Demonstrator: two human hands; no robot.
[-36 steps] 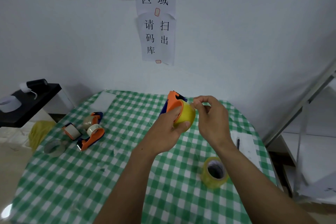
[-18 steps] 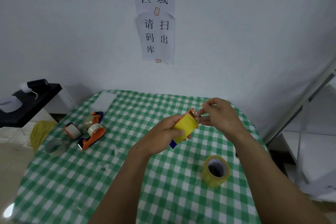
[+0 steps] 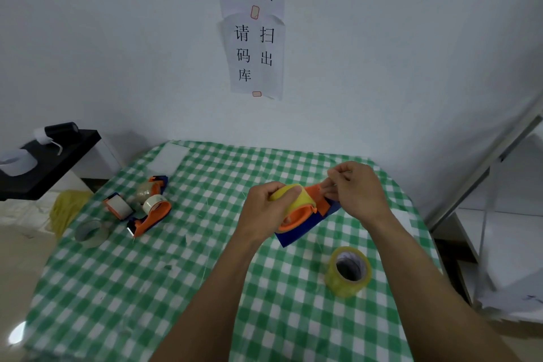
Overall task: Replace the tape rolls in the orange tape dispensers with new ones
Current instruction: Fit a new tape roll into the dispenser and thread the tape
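Note:
My left hand (image 3: 266, 211) grips an orange and blue tape dispenser (image 3: 305, 220) with a yellow tape roll (image 3: 296, 200) mounted in it, held above the middle of the table. My right hand (image 3: 357, 188) pinches at the dispenser's front end, fingers closed on what looks like the tape's end. A second yellow tape roll (image 3: 348, 272) lies on the cloth to the front right. Two more orange dispensers (image 3: 151, 216) (image 3: 152, 185) lie at the left with pale rolls in them.
The table has a green checked cloth (image 3: 147, 288). An orange-framed tape part (image 3: 117, 206) and a clear empty roll (image 3: 89, 232) lie near the left edge. A black side table (image 3: 44, 167) stands left; a metal rack (image 3: 499, 214) stands right. Paper signs hang on the wall behind.
The dispenser has been turned from upright to lying sideways with its blue side down, and lowered. My right hand shifted right and keeps pinching at its front end.

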